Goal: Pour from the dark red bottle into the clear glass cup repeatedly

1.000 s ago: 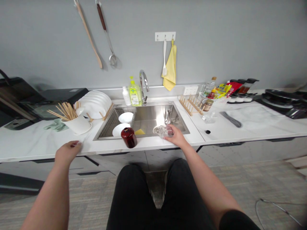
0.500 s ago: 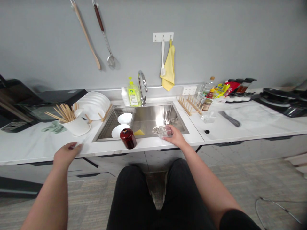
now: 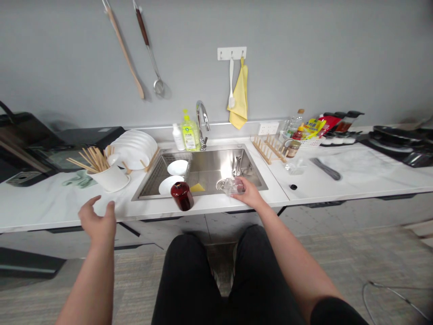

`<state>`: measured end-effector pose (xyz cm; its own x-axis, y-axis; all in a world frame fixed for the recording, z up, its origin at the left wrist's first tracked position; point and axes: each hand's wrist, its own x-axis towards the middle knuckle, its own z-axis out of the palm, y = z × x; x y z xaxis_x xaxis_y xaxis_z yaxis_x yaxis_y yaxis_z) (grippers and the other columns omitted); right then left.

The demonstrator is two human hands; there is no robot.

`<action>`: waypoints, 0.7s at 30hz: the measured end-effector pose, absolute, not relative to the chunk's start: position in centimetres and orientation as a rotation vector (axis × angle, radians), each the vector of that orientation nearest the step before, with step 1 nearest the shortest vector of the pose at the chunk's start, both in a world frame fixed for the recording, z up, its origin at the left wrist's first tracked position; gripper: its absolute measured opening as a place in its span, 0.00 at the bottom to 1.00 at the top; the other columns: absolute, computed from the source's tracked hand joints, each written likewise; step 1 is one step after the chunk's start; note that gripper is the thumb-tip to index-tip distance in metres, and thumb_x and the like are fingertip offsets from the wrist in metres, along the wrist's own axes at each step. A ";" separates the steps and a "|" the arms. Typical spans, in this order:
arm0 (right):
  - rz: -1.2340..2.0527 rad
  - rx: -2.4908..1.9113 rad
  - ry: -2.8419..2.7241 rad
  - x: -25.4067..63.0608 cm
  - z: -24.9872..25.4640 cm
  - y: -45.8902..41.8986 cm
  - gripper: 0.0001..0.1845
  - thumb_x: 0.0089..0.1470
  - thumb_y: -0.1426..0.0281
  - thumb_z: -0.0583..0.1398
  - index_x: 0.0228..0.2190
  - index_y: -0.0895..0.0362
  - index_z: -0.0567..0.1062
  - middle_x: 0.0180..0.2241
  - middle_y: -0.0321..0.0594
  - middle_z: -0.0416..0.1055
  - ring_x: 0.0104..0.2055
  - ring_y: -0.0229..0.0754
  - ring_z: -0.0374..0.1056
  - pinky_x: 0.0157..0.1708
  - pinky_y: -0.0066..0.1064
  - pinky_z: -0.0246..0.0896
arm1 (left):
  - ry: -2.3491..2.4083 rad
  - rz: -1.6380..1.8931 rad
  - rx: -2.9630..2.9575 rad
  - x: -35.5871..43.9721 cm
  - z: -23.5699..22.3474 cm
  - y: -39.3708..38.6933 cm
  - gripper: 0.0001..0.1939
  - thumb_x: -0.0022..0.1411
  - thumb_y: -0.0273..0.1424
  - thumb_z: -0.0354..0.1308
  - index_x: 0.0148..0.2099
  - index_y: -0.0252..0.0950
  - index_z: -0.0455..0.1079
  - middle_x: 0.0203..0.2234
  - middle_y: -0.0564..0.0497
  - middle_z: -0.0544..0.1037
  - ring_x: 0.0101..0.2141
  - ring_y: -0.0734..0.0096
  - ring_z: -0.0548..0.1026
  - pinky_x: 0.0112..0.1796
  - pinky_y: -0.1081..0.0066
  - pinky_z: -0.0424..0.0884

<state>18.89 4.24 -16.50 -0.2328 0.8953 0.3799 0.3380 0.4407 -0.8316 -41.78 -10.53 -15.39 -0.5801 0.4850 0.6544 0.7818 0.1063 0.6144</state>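
From where I stand, the person's right hand (image 3: 249,193) has a clear container (image 3: 231,186) pinched at its right side, fingers and thumb narrowed on it, above the front right of the sink (image 3: 209,163). The container lies just left of that hand and well apart from the left hand (image 3: 98,219), which holds nothing: its thumb and fingers are spread wide by the counter's (image 3: 37,205) front edge, and I can't tell whether it touches the surface. Between the two hands, a dark red bottle (image 3: 182,197) stands on the front strip of the counter, right of the left hand and left of the container, with neither hand on it. Just behind the bottle are two white bowls (image 3: 177,167) at the sink's left end, and a yellow sponge (image 3: 197,187) lies inside, between bottle and container. Beyond the left hand's fingers sits a white pot (image 3: 111,179) of wooden sticks (image 3: 96,159), with a pale green cloth (image 3: 80,179) beside it and a row of plates (image 3: 135,151) behind. To the right of the right hand, a small black cap (image 3: 293,187) lies on the counter, near another clear box (image 3: 295,167).
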 end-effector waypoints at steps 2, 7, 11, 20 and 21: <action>0.768 -1.064 -1.778 18.9 -16.6 4.3 0.46 0.46 0.53 0.81 0.62 0.52 0.76 0.58 0.51 0.82 0.49 0.56 0.83 0.56 0.52 0.82 | -1.979 -1.569 -1.289 -37.9 -15.3 -10.8 0.30 0.68 0.53 0.68 0.69 0.56 0.73 0.66 0.52 0.78 0.66 0.41 0.75 0.68 0.31 0.72; 0.784 -1.044 -1.775 19.0 -16.9 4.6 0.45 0.46 0.53 0.80 0.62 0.52 0.76 0.57 0.50 0.83 0.51 0.57 0.83 0.57 0.53 0.81 | -1.726 -1.966 -1.815 -29.0 -16.4 -9.0 0.49 0.64 0.54 0.72 0.79 0.49 0.59 0.73 0.39 0.72 0.71 0.37 0.73 0.70 0.36 0.70; 0.790 -1.044 -1.771 19.1 -16.9 4.6 0.45 0.46 0.54 0.81 0.62 0.51 0.76 0.57 0.50 0.83 0.51 0.57 0.83 0.56 0.52 0.81 | -1.773 -2.107 -2.122 -24.0 -17.7 -7.0 0.66 0.56 0.53 0.81 0.84 0.49 0.47 0.79 0.30 0.61 0.75 0.32 0.69 0.71 0.35 0.68; 0.793 -1.078 -1.792 19.1 -16.3 4.4 0.47 0.44 0.54 0.81 0.62 0.51 0.77 0.57 0.50 0.83 0.47 0.55 0.83 0.54 0.51 0.82 | -2.098 -2.169 -1.932 -18.8 -16.9 -5.2 0.58 0.52 0.44 0.83 0.78 0.45 0.59 0.71 0.35 0.73 0.68 0.40 0.78 0.65 0.43 0.79; 0.797 -1.076 -1.787 19.1 -16.3 4.4 0.47 0.45 0.54 0.81 0.62 0.51 0.77 0.57 0.50 0.83 0.47 0.55 0.83 0.54 0.51 0.82 | -2.128 -2.162 -1.912 -18.8 -16.8 -5.2 0.55 0.51 0.44 0.83 0.76 0.44 0.62 0.69 0.36 0.76 0.66 0.41 0.80 0.65 0.42 0.79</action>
<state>19.07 4.38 -16.27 -0.2398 0.9043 0.3532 0.3410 0.4191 -0.8415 -18.78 -5.18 -16.78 -0.3620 0.8614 0.3564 0.3428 -0.2326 0.9102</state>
